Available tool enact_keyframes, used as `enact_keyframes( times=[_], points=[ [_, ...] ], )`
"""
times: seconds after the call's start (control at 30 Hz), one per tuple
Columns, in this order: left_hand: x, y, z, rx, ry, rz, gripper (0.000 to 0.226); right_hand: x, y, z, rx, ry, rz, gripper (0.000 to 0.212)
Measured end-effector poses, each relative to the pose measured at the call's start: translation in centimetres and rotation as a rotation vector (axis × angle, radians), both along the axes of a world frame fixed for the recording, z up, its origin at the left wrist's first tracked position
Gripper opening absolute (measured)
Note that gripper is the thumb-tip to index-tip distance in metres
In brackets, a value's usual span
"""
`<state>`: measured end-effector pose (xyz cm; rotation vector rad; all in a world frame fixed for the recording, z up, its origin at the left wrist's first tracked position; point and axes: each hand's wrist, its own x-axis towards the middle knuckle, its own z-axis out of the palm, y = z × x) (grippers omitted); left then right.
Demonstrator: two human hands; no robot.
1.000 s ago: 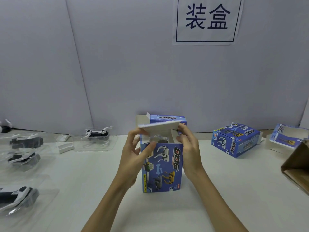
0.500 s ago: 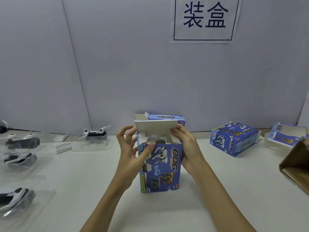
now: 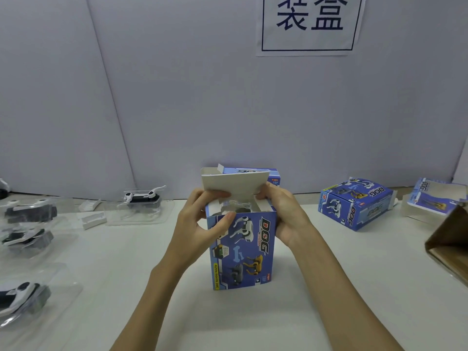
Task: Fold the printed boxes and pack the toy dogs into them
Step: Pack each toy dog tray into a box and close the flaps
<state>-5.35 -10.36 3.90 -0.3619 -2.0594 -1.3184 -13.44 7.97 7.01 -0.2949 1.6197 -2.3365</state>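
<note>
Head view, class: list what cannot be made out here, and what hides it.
- Contents of the upright box: hidden by its walls and lid flap.
- Left hand fingertips: behind the flap.
- Brown carton: cut by the right edge.
- Wall sign: top cropped.
- Toy dogs at left: blurred by clear trays.

White table (image 3: 126, 262); printed boxes (image 3: 354, 203); toy dogs (image 3: 141, 198)

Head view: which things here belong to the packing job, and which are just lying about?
In the job:
upright blue printed DOG box, top open
left hand
right hand
white toy dogs in clear plastic trays

Lying about:
white wall sign
brown cardboard carton
</note>
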Motion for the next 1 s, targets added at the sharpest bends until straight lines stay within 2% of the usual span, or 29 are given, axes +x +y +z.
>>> enact_keyframes(
  times=[0.2, 0.33, 0.5, 0.6, 0.73, 0.87, 1.0],
  points=[
    [-0.4, -0.3, 0.1, -0.097, 0.056, 0.03, 0.043, 0.3, 0.0, -0.2, -0.033, -0.024, 0.032, 0.017],
    [-0.5, -0.4, -0.1, -0.139, 0.091, 0.038, 0.041, 0.4, 0.1, 0.0, 0.006, 0.0, 0.035, 0.028],
    [-0.3, -0.2, 0.1, -0.12, 0.073, 0.033, 0.04, 0.1, 0.2, 0.1, 0.037, 0.012, 0.023, 0.014],
    [0.1, 0.2, 0.1, -0.028, 0.044, -0.003, 0.05, 0.1, 0.2, 0.1, 0.045, 0.005, 0.012, 0.017],
    [1.0, 1.0, 0.0, 0.222, -0.03, -0.116, 0.039, 0.6, 0.1, -0.1, 0.018, -0.009, 0.004, 0.026],
    [1.3, 1.6, 0.1, 0.353, -0.037, -0.155, 0.042, 0.9, 0.2, -0.8, -0.046, 0.043, 0.013, 0.025],
    [1.2, 1.4, 0.0, 0.398, 0.033, -0.216, 0.058, 1.5, 0.1, -1.2, -0.106, 0.156, -0.043, 0.02]
  ],
)
